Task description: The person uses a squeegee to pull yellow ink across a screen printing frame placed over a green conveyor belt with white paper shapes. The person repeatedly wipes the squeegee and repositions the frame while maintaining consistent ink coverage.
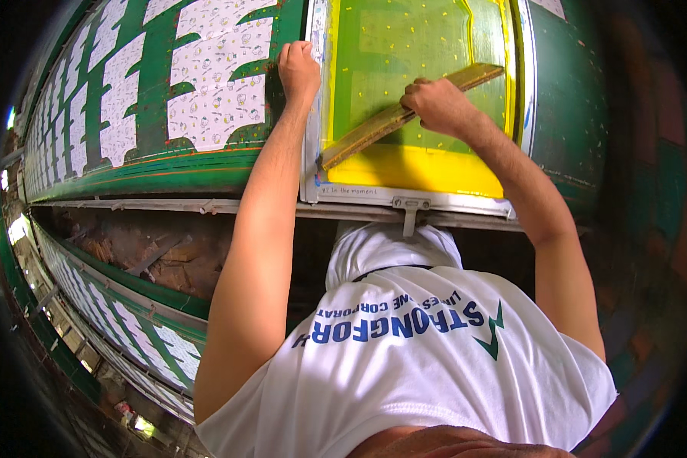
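A screen-printing frame (311, 153) with pale metal rails and a yellow-green mesh (374, 46) lies on the green table. My left hand (299, 72) has its fingers curled onto the left rail, near the top of the view. My right hand (439, 105) grips a long wooden squeegee (366, 139) around its middle. The squeegee lies slanted across the mesh, its left end nearer to me and its right end farther off. Bright yellow (443, 174) covers the near part of the screen. Whether the squeegee's lower edge presses on the mesh is hidden.
White cut fabric pieces (221, 91) with small prints lie in rows on the green table (153, 179) to the left. A metal rail (229, 207) with a bracket (411, 204) runs along the near edge. Another table with pieces (122, 313) stands lower left.
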A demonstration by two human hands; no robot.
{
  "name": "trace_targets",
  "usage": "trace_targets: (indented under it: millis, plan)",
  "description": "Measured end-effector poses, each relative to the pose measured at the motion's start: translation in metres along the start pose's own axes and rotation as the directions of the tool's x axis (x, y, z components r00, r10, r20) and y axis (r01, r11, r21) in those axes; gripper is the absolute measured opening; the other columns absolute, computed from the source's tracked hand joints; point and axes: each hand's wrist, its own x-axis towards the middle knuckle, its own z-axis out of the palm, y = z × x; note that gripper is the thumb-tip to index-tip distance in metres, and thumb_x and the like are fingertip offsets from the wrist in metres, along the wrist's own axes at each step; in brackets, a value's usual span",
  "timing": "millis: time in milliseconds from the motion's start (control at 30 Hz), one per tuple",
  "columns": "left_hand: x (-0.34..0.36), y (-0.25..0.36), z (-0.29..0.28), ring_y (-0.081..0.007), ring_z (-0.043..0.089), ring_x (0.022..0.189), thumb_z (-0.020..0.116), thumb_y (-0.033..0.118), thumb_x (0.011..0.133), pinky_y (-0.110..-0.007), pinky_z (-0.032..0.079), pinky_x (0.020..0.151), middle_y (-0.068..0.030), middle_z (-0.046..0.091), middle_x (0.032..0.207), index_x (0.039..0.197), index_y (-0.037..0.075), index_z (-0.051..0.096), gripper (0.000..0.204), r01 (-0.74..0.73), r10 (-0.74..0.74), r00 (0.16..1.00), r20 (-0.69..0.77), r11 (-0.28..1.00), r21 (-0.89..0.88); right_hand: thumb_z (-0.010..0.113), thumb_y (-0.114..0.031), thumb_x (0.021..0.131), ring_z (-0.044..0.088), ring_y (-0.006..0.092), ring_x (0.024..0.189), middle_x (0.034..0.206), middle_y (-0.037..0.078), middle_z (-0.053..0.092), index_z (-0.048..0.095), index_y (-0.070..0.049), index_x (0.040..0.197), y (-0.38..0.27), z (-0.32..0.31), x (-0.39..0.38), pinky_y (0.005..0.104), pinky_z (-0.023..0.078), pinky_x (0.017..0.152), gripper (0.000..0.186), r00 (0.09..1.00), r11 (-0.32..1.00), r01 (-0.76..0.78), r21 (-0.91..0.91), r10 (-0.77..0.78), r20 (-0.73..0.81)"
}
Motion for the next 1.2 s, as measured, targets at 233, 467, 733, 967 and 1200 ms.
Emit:
trace_targets:
  millis: [233, 467, 733, 967, 1200]
  plan:
    - [-0.001, -0.004, 0.005, -0.0403, 0.060, 0.104, 0.059, 0.011, 0.102, -0.051, 0.049, 0.092, -0.0173, 0.065, 0.106, 0.104, 0.004, 0.069, 0.013, 0.038, -0.037, 0.999, 0.024, 0.998, -0.041, 0.070, -0.003, 0.077, 0.069, 0.0302, 0.101, 0.100, 0.009, 0.071, 0.074, -0.007, 0.101, -0.108, 0.008, -0.075, 0.0434, 0.060, 0.080, 0.025, 0.917, 0.911, -0.394, 0.125, 0.399, -0.015]
    - [0.001, -0.001, 0.005, -0.0397, 0.060, 0.106, 0.058, 0.010, 0.102, -0.051, 0.048, 0.094, -0.0170, 0.065, 0.107, 0.106, 0.005, 0.069, 0.012, 0.056, -0.055, 0.998, 0.039, 0.998, -0.038, 0.071, -0.002, 0.076, 0.069, 0.0301, 0.104, 0.105, 0.009, 0.074, 0.076, -0.006, 0.105, -0.132, 0.002, -0.084, 0.0436, 0.059, 0.083, 0.029, 0.868, 0.860, -0.486, 0.154, 0.496, -0.028]
    - [0.001, 0.001, 0.005, -0.0408, 0.061, 0.109, 0.061, 0.006, 0.099, -0.050, 0.048, 0.096, -0.0195, 0.067, 0.112, 0.116, 0.003, 0.064, 0.017, 0.108, -0.106, 0.994, 0.034, 0.992, -0.060, 0.070, -0.005, 0.072, 0.072, 0.0346, 0.090, 0.089, 0.012, 0.072, 0.071, -0.007, 0.086, -0.105, -0.005, -0.069, 0.0469, 0.059, 0.078, 0.015, 0.853, 0.850, -0.500, 0.165, 0.516, -0.074]
    - [0.001, 0.001, 0.002, -0.0414, 0.061, 0.110, 0.061, 0.005, 0.099, -0.050, 0.048, 0.097, -0.0209, 0.067, 0.114, 0.119, 0.002, 0.063, 0.020, 0.094, -0.093, 0.995, 0.043, 0.996, -0.011, 0.070, -0.008, 0.077, 0.071, 0.0377, 0.085, 0.085, 0.015, 0.070, 0.070, -0.006, 0.084, -0.040, -0.021, -0.053, 0.0494, 0.058, 0.073, 0.007, 0.836, 0.848, -0.503, 0.168, 0.527, -0.155]
    - [0.001, 0.007, -0.002, -0.0414, 0.062, 0.108, 0.060, 0.006, 0.099, -0.050, 0.047, 0.096, -0.0207, 0.067, 0.111, 0.116, 0.001, 0.064, 0.018, 0.051, -0.056, 0.997, 0.046, 0.994, 0.099, 0.072, -0.009, 0.078, 0.071, 0.0338, 0.097, 0.096, 0.012, 0.071, 0.071, -0.008, 0.094, 0.103, -0.040, 0.015, 0.0469, 0.059, 0.079, 0.016, 0.779, 0.836, -0.544, 0.071, 0.535, -0.326]
